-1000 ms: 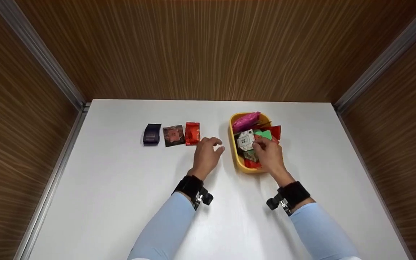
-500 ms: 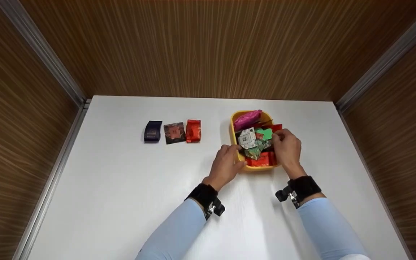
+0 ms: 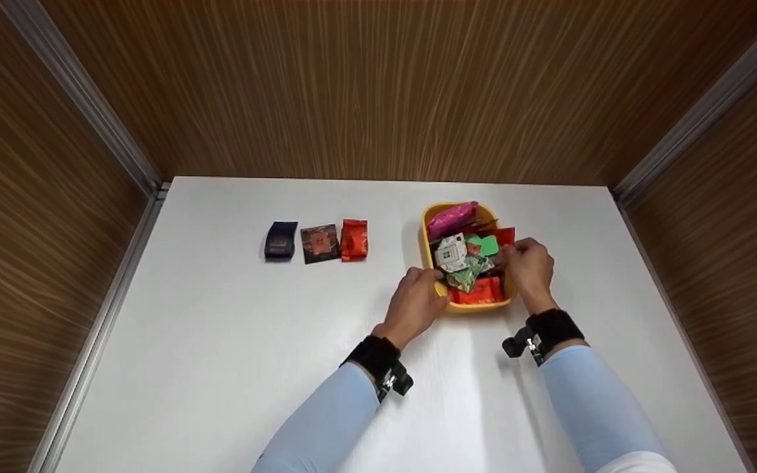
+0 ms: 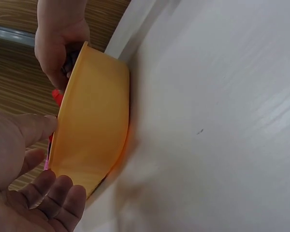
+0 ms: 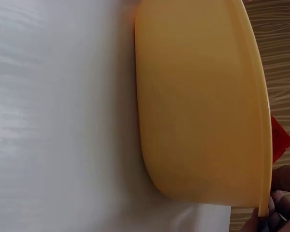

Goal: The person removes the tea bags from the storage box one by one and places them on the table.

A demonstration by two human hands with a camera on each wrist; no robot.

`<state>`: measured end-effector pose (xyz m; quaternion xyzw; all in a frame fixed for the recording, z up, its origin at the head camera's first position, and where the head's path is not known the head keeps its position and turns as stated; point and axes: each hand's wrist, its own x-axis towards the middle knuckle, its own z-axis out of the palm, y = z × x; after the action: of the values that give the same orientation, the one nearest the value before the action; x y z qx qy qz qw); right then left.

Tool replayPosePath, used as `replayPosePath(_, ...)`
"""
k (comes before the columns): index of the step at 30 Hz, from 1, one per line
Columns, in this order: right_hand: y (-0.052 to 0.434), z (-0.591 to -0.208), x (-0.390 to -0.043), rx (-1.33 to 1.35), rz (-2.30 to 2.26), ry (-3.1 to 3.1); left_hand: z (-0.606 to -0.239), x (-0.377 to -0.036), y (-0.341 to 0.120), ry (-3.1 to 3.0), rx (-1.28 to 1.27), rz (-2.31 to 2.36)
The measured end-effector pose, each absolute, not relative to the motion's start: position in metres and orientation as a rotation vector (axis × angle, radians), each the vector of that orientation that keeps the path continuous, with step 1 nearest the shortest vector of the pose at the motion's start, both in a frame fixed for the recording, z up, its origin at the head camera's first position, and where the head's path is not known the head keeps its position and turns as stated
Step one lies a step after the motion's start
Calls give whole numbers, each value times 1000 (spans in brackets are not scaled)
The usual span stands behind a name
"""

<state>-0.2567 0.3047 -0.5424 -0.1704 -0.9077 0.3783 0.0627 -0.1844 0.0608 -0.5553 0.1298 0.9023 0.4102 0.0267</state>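
Observation:
A yellow plastic tub (image 3: 472, 307) full of wrapped sachets stands on the white table. My left hand (image 3: 412, 305) holds its near left corner, thumb and index finger at the rim; the other fingers (image 4: 59, 193) are loosely bent outside the wall. At the tub's right side, my right hand (image 3: 532, 269) grips the rim, with its fingertips partly hidden in the right wrist view. Inside lie a magenta packet (image 3: 452, 219), a white patterned sachet (image 3: 450, 253), a green piece (image 3: 489, 246) and red packets (image 3: 480, 291). One red packet (image 5: 281, 138) sticks out past the right rim.
Left of the tub, a dark blue packet (image 3: 280, 240), a dark square sachet with a pinkish centre (image 3: 320, 244) and a red packet (image 3: 354, 240) lie in a row. Wood-grain panels (image 3: 378, 92) enclose the table (image 3: 221, 355) at the back and sides.
My right hand has moved from over the tub's contents to its right rim. My left hand has come right from beside the red packet to the tub's near left corner.

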Motion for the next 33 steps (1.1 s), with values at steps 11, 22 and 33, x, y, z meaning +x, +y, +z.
replayPosePath(11, 292, -518, -232, -293, 1095, -2480, -553, -187, 59, 2790, 404, 1266)
replayPosePath(22, 262, -499, -208, 71, 1222, -2289, -535, -192, 48, 2699, 281, 1452)
replayPosePath(33, 217, -515, -205, 335, 1541, -2375, -537, -195, 25, 2633, 263, 1699)
